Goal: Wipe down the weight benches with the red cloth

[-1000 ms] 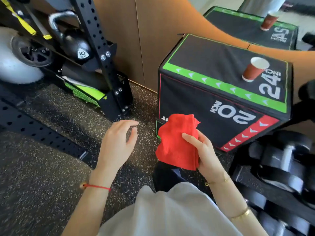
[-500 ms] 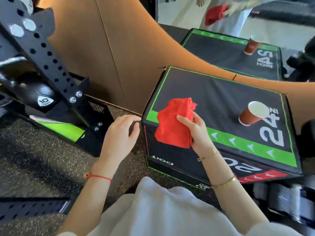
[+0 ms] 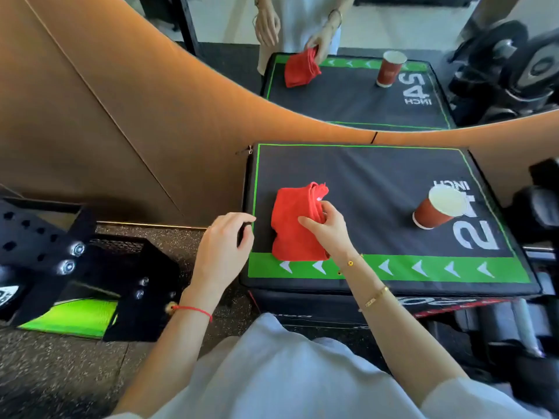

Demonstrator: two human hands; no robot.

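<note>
Step in hand: start of wipe on the padded plyo box (image 3: 378, 176), black top w/ green border, marked "24 INCH". No stroke evident yet; judged as cloth placement, wipe proper not begun.

Task item: red cloth (image 3: 292, 225), folded into a thick pad, lies on the box top near the left-front corner, its lower edge touching the green arrow strip.

R hand (image 3: 328, 229): fingers curled over the cloth's right edge, thumb against the folded layers, i.e. gripping the pad and holding it down on the surface.

L hand (image 3: 223, 249): holds nothing; fingers loosely bent, tips at the box's left edge. Contact w/ the edge: cannot tell.

Obstruction: red paper cup (image 3: 435, 211) stands on the right part of the top, over the printed "24", well apart from the cloth.

Next move calls for: flat pressure on the cloth, sweeping across the top toward the right; cup needs lifting or bypassing, else tip risk. The mirror (image 3: 348, 95) behind the box reflects the same layout.
</note>
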